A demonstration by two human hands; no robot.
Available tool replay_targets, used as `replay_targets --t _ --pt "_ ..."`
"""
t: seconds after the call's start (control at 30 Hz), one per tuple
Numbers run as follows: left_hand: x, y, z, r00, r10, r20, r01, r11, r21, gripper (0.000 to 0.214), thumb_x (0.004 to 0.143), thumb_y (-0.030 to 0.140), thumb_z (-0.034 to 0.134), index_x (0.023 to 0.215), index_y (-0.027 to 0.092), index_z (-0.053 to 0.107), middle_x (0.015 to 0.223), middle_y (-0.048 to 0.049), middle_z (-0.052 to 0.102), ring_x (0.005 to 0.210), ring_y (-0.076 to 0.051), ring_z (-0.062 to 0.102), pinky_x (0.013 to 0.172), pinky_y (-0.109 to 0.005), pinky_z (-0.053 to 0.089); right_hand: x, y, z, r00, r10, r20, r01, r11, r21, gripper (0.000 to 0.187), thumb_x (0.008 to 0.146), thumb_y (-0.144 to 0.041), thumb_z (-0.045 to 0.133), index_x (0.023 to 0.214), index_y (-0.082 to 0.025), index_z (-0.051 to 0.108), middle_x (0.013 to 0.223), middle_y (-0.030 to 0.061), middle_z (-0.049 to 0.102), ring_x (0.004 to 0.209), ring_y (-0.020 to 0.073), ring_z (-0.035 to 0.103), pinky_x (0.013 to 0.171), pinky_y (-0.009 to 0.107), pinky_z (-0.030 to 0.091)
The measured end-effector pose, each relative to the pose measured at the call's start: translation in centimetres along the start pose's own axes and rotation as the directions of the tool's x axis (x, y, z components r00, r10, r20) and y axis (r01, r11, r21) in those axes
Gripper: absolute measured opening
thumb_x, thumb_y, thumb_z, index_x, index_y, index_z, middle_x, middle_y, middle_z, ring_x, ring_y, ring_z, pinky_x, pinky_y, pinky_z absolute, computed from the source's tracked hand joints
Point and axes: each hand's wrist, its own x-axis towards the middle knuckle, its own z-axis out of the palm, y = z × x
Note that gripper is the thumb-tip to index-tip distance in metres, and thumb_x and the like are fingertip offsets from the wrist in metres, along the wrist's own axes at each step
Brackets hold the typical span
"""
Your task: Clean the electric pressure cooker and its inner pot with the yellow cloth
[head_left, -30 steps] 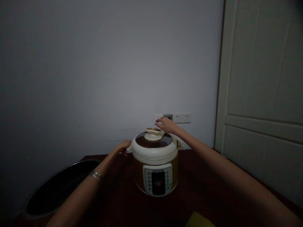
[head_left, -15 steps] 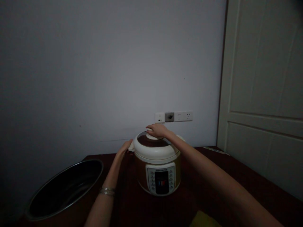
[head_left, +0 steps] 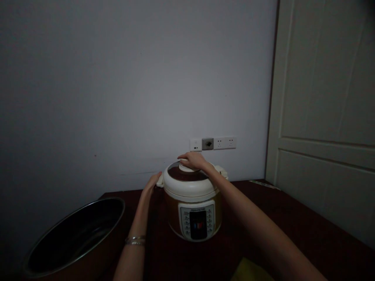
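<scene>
Dim light. The cooker is standing upright on the dark red table, well inside the left and right edges, its panel facing the near edge.

The right hand is gripping the knob on top of the lid, its fingers lying curled over and hiding most of it. The right forearm is spanning the table from the near right side, passing over the cooker's front right.

The left hand is touching the left handle. Its fingers are mostly out of sight, so I cannot tell whether it is gripping or only resting there. A bracelet is circling the left wrist. The right handle is jutting out behind the right arm.

By the left edge a pot is sitting, mouth up, its dark inside showing. Toward the near edge, right of the cooker, a yellow thing is showing in part. A pale strip is lying near the far right corner. Beyond the far edge, sockets are lining the wall.
</scene>
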Motion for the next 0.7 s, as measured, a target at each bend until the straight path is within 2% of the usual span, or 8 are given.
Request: replay_targets --t 0.23,0.4,0.7 --pt "-0.7 0.5 0.3 0.999 -0.033 0.001 0.033 0.995 -0.096 0.032 0.077 0.041 0.05 0.059 0.015 0.057 0.048 0.0013 0.055 0.041 -0.011 0.047 0.043 -0.023 0.036 0.4 0.2 -0.4 0.999 -0.043 0.013 0.042 0.999 0.024 0.039 0.087 -0.044 0.044 0.117 -0.029 0.064 0.107 0.0056 0.07 0.098 0.0249 0.063 0.078 0.03 0.044" --pt "-0.8 0.7 0.3 0.998 -0.055 -0.01 0.054 0.993 -0.106 0.029 0.077 0.038 0.051 0.062 0.015 0.058 0.05 0.0008 0.058 0.042 -0.011 0.048 0.042 -0.022 0.036 0.4 0.4 -0.7 0.999 -0.054 0.004 0.054 0.996 0.067 0.037 0.086 -0.044 0.047 0.113 -0.027 0.066 0.102 0.0056 0.071 0.095 0.0237 0.064 0.077 0.028 0.044" --pt "-1.7 1.4 0.3 0.997 -0.077 -0.007 0.076 0.992 -0.098 0.033 0.079 0.041 0.05 0.059 0.016 0.056 0.049 -0.0003 0.057 0.043 -0.012 0.05 0.044 -0.023 0.038 1.4 2.8 -2.1 0.995 -0.03 -0.093 0.053 0.967 0.249 0.033 0.086 -0.035 0.05 0.109 -0.021 0.069 0.106 0.0041 0.07 0.097 0.019 0.063 0.082 0.026 0.044"
